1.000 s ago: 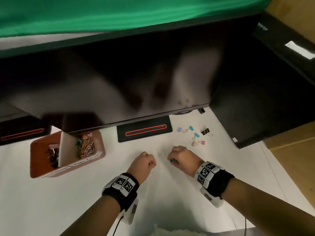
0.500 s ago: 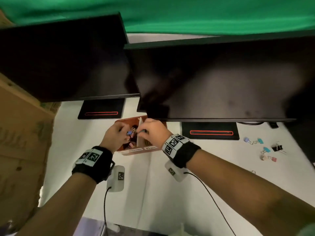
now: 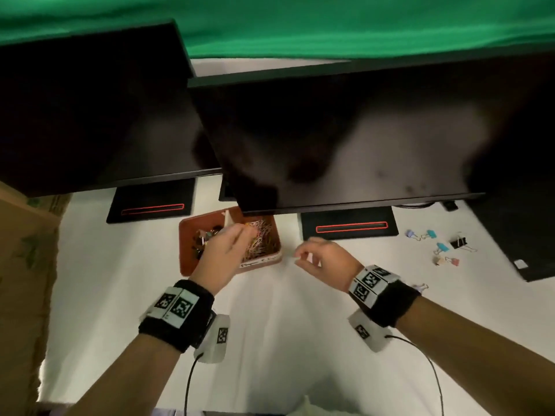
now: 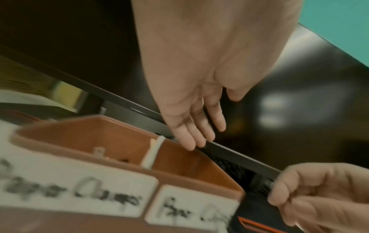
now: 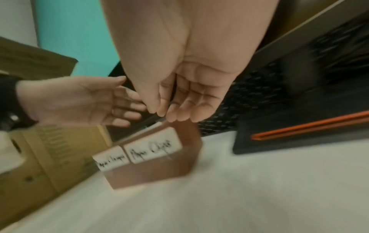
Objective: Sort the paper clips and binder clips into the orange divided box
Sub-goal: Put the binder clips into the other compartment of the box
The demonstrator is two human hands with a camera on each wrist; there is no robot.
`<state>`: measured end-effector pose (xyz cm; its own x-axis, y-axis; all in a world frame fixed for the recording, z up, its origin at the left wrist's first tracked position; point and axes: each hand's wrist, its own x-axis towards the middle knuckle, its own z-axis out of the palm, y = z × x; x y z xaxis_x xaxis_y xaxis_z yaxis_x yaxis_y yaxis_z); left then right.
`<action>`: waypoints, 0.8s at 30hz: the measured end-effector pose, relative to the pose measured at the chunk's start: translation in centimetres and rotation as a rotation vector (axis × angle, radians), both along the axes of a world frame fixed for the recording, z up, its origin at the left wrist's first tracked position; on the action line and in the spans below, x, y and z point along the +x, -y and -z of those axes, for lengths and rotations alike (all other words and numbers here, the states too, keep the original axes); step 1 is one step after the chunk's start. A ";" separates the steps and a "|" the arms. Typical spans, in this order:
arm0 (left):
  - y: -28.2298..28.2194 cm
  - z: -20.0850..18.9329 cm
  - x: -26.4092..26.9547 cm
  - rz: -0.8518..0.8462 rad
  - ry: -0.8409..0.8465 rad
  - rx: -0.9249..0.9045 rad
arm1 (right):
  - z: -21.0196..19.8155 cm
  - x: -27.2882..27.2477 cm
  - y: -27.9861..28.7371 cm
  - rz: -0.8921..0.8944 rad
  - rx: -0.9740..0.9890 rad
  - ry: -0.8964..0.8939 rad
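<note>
Two hands hang over a white table, neither holding anything that shows. The left hand is above the orange box, its fingers straight and lying close together, pointing down toward the far rim; nothing is between them. The right hand is just right of the box and apart from it, its fingers loosely bent with the thumb near the fingertips, the palm bare in the right wrist view. The box sits on the table under the near edge of a black monitor, and a white divider splits it in two. The left compartment holds dark binder clips; the right one holds a heap of coloured paper clips. Two white labels with blurred handwriting are stuck on the near wall of the box. Well to the right on the table lie several loose clips: a purple one, two blue ones, a black one and a pink one, near each other but not in the box; one more small clip shows just beyond the right wrist band. A second monitor stands at the far left, and a cardboard carton stands at the left edge of the table. Both wrist views are blurred.
</note>
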<state>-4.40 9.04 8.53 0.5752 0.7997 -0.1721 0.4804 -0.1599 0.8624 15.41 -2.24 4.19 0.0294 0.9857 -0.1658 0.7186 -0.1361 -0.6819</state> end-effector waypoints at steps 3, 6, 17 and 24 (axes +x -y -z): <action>2.8 1.8 4.4 0.188 -0.017 0.094 | 2.3 5.5 6.1 0.071 -0.145 0.163; 5.7 3.4 9.7 0.325 -0.039 0.151 | 3.8 10.0 11.1 0.077 -0.254 0.314; 10.5 8.7 27.5 0.666 -0.275 0.242 | 5.9 17.8 17.4 0.008 -0.316 0.196; 11.3 10.4 33.5 0.737 -0.426 0.326 | 5.5 22.7 19.1 0.177 -0.312 0.073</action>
